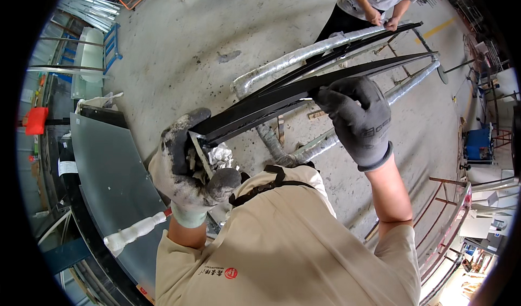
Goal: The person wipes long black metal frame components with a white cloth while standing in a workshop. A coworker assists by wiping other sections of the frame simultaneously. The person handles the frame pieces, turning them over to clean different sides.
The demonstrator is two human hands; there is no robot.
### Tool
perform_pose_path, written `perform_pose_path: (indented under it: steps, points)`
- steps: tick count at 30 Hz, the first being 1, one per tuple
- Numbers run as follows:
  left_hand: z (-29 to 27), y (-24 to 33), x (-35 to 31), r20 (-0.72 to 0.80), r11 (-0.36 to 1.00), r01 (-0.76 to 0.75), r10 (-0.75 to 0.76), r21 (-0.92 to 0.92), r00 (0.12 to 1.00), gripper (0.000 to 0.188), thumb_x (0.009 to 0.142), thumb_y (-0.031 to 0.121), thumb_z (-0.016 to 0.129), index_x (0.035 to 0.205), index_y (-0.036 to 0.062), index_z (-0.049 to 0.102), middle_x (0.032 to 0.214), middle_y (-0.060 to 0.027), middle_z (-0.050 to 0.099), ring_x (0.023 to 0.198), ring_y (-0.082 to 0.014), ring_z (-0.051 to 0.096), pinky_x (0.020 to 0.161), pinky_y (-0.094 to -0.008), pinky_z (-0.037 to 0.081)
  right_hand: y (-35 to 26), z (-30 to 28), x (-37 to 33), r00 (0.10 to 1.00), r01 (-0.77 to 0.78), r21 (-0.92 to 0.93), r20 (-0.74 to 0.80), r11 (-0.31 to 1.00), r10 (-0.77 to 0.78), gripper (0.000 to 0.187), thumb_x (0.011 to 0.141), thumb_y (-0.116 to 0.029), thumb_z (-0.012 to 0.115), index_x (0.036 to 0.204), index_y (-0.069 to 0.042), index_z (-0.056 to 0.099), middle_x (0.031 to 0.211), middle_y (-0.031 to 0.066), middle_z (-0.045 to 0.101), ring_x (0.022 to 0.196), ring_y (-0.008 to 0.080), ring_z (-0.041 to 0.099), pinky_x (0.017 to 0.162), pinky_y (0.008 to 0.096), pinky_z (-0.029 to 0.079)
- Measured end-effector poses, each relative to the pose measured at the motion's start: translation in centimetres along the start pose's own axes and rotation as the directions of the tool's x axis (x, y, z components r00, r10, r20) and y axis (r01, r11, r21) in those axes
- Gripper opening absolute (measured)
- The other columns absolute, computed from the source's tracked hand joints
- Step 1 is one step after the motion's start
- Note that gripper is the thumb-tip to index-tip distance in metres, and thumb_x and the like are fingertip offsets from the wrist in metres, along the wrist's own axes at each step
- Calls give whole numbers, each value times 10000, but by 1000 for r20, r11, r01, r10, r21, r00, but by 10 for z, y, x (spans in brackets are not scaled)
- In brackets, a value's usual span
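Observation:
A long black metal bar (260, 106) runs from near my left hand away to the far right. My left hand (179, 159), in a dirt-stained pale glove, is closed at the bar's near end around a thin flat strip (201, 155) and crumpled silvery film (220, 157). What the strip belongs to is hidden by the glove. My right hand (361, 119), in a dark grey glove, is closed at the bar's edge farther along, its fingers bent. Wrapped silvery rails (287, 62) lie below and beyond the bar.
At the far end a person (374, 2) has both hands at another black bar (347, 48). To my left stands a dark glass panel (111, 181) beside a white-wrapped rod (133, 233). Metal tubes (89, 10) are stacked far left. Reddish metal frames (442, 200) stand at right.

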State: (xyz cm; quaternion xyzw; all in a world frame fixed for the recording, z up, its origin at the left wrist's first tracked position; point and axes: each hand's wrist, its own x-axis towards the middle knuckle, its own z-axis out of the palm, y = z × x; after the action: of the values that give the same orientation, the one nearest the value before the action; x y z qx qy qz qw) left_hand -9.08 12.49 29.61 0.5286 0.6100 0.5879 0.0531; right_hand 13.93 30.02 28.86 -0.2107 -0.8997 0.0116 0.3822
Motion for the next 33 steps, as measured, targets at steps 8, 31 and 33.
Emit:
perform_pose_path:
  steps: [8,31,33]
  points:
    - [-4,-6,4,-18,996,-89,89,16,996,928,725,607,882,1208,-141,621,897,-132,724,778,-173,700,708,-292,581,13,-4,11,992,128,-27,8,991,-128,321,711,-72,701,996,-217,730,879,-18,633,839,221,634,701,377,482]
    - [5,6,-5,-125,999,39,-40,-9,991,1125,605,748,850,1211,-165,595,1059,-206,707,912,-260,721,833,-361,607,24,-11,20,963,257,78,65,963,-262,273,681,-105,819,945,-146,764,780,1,588,723,198,609,630,327,479]
    - [4,7,-6,-123,999,51,-51,-8,991,1130,596,745,856,1210,-167,595,1052,-209,708,909,-263,722,830,-359,607,22,-11,19,963,256,73,63,964,-261,271,681,-98,814,944,-142,763,783,0,583,721,197,604,627,327,477]
